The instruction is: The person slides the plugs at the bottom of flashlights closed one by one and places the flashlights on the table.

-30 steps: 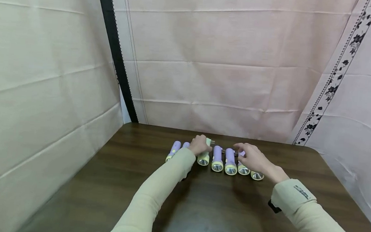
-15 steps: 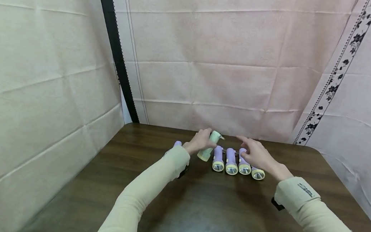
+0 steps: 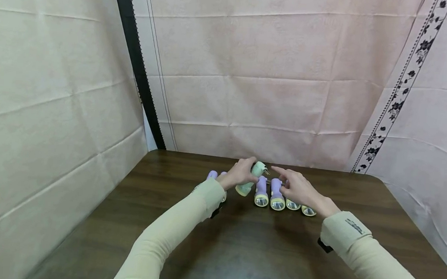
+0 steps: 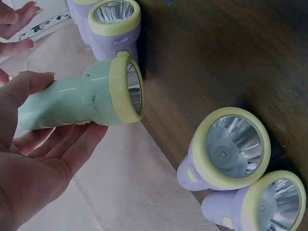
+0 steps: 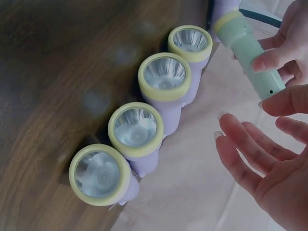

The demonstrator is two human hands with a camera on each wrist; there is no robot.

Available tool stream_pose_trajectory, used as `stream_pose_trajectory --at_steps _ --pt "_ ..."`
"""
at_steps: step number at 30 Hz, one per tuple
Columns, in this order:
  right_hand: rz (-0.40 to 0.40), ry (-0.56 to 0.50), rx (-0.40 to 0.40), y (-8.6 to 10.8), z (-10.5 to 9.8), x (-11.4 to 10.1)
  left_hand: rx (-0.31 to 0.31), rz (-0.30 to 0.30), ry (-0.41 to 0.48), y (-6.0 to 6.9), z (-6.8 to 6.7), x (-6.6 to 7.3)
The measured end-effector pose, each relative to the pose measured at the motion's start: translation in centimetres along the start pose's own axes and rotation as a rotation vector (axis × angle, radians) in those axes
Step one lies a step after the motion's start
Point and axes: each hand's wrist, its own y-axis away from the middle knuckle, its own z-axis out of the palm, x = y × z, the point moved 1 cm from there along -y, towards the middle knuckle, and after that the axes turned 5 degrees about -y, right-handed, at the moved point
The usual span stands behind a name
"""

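Observation:
My left hand (image 3: 240, 174) grips a light green flashlight (image 4: 67, 101) with a yellow head ring, thumb on one side and fingers on the other. The flashlight is raised and tilted, and small metal prongs (image 3: 266, 171) stick out at its tail in the head view. My right hand (image 3: 299, 189) hovers to the right with fingers spread, holding nothing. In the right wrist view its thumb (image 5: 286, 101) lies close to the tail of the green flashlight; whether they touch I cannot tell. Below the hands stand purple flashlights (image 5: 166, 79) with yellow rings.
Several purple flashlights (image 3: 277, 195) form a row right of the green one. Two more purple flashlights (image 4: 233, 149) are to the left, partly behind my left hand in the head view. The dark wooden table (image 3: 239, 253) ends at a pale cloth backdrop (image 3: 273, 95).
My left hand has lifted the green flashlight from the row and tilted it, tail toward the right. My right hand has shifted slightly left, nearer to it.

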Motion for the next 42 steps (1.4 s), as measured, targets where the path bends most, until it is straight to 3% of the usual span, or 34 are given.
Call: stream_pose_trajectory --at_steps 11,34,42 --pt "0.014 -0.02 -0.032 -0.1 0.4 -0.6 -0.037 0.032 0.031 0.7 0.4 0.6" --pt "-0.027 0.127 0.03 -0.6 0.4 -1.6 0.042 0.144 0.044 1.0 0.0 1.0" --pt "-0.02 0.133 0.054 -0.4 0.4 -1.5 0.036 0.167 0.046 1.0 0.2 1.4"
